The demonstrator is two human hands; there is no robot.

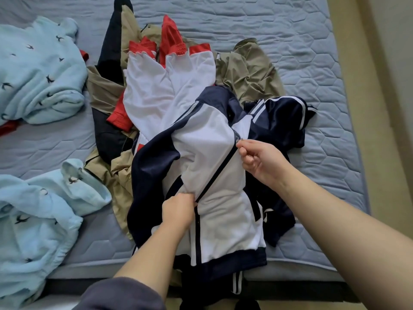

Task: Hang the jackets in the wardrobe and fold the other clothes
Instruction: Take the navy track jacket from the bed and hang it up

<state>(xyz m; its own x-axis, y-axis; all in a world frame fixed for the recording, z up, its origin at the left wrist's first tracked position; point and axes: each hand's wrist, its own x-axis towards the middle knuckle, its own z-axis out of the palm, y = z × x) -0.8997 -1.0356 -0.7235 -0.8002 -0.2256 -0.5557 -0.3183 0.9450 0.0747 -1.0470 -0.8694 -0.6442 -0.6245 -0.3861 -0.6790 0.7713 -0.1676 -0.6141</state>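
No bin, basket or other container in view; all clothing lay loose on a grey-blue quilted mattress [301,52].

Navy-and-white jacket [214,175] lay front side up at the near edge of the mattress, hem band hanging just over that edge, collar toward the far edge. Long axis ran near edge to far edge, tilted slightly right at the collar end. Dark zipper ran diagonally up the white front. One navy sleeve with white stripes bunched toward the right edge.

Left hand [178,211] was closed tight, fingers curled into the white fabric beside the lower part of the zipper, gripping it. Grey sleeve pushed up above the forearm.

Right hand [261,159] was mostly closed, thumb and forefinger pinched on the zipper pull [238,139] near the upper chest; other fingers loosely curled.

Beyond the jacket, toward mattress centre: a white garment with red cuffs [156,86], cuffs pointing to the far edge, lying partly on a khaki-and-black garment [107,90]. The jacket's collar end overlapped the white garment.

Two pale blue fleece pieces with small dark bird marks: one [38,72] at the far left, one [38,220] at the near-left corner.
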